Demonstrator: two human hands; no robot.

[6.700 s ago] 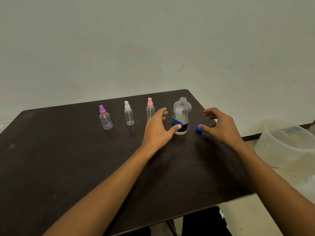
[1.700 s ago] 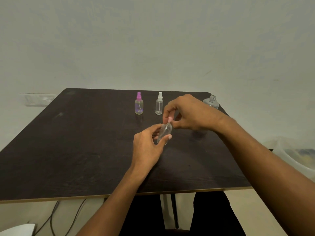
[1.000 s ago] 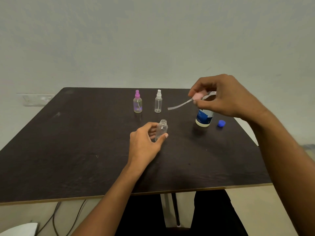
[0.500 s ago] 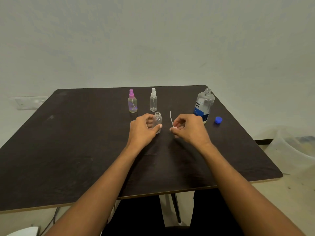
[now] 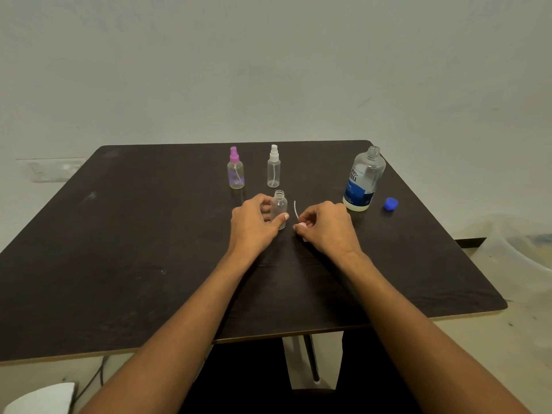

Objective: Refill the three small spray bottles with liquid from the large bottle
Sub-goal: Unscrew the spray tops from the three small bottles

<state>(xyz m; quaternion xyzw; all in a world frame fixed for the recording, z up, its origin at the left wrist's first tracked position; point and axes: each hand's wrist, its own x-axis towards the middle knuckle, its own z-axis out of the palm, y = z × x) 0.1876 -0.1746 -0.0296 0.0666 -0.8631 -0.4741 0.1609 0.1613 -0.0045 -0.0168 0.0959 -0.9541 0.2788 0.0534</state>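
My left hand point(image 5: 254, 225) grips a small clear bottle point(image 5: 280, 204) standing upright on the dark table point(image 5: 119, 249), its neck uncovered. Beside it my right hand point(image 5: 327, 227) pinches the pink spray head point(image 5: 301, 225) low at the tabletop, its white dip tube point(image 5: 295, 209) pointing up. Behind stand a purple-capped spray bottle point(image 5: 236, 172) and a white-capped spray bottle point(image 5: 273, 166). The large clear bottle point(image 5: 363, 179) with a blue label stands uncapped at the right, its blue cap point(image 5: 390, 203) lying next to it.
A translucent plastic tub point(image 5: 513, 246) sits on the floor off the table's right edge. A wall runs close behind the table. A white object point(image 5: 38, 398) and cables lie on the floor at the lower left.
My right hand unscrewed the pink spray head, lifted it out with its tube, then brought it down to the table beside the small bottle. My left hand kept hold of the bottle.
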